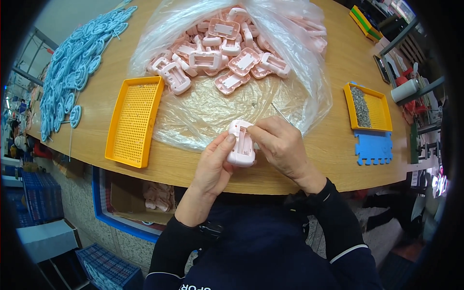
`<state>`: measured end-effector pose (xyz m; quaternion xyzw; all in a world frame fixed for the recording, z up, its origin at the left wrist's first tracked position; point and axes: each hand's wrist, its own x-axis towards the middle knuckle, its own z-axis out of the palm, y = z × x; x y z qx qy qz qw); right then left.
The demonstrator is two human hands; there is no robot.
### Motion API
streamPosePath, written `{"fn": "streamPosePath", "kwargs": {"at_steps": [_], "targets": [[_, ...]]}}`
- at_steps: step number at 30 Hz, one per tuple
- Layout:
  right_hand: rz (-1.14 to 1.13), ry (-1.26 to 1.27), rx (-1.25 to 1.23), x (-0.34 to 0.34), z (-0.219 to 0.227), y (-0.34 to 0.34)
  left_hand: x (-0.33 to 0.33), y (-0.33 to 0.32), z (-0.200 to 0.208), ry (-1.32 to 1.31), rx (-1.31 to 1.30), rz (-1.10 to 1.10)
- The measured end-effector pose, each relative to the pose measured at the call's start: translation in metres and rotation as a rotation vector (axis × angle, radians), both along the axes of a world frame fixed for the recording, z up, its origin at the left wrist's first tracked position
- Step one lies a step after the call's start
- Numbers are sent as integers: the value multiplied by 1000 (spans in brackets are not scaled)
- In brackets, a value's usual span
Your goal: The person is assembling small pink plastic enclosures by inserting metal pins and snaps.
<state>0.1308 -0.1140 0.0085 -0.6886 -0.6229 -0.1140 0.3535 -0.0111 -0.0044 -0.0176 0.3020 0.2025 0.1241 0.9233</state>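
- pale pink moulded plastic housing (241,143), smooth, slight gloss, held in both hands
- heap of pink plastic housings (222,46), same smooth finish
- clear thin plastic bag sheet (208,111), crinkled, shiny
- light wooden tabletop (333,63), smooth, matt
- orange perforated plastic tray (134,121), matt
- blue foam-like puzzle-edged mat (373,147), matt
- light blue round plastic parts (72,67), smooth

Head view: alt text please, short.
Both hands, left hand and right hand, hold one pink shell above a wooden table. Behind it, a clear bag holds more pink shells, with yellow trays on either side.
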Motion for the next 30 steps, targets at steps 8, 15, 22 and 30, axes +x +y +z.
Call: {"fn": "streamPosePath", "kwargs": {"at_steps": [8,15,22,30], "targets": [[13,188,-66,-1,3,-6,0,-3,3,31,91,5],[73,147,-63,3,3,-17,-3,0,5,7,81,-29],[31,859,-186,4,8,-6,-3,-10,3,-9,136,-45],[-3,746,-106,-4,1,-3,2,-28,8,-53,220,110]]}}
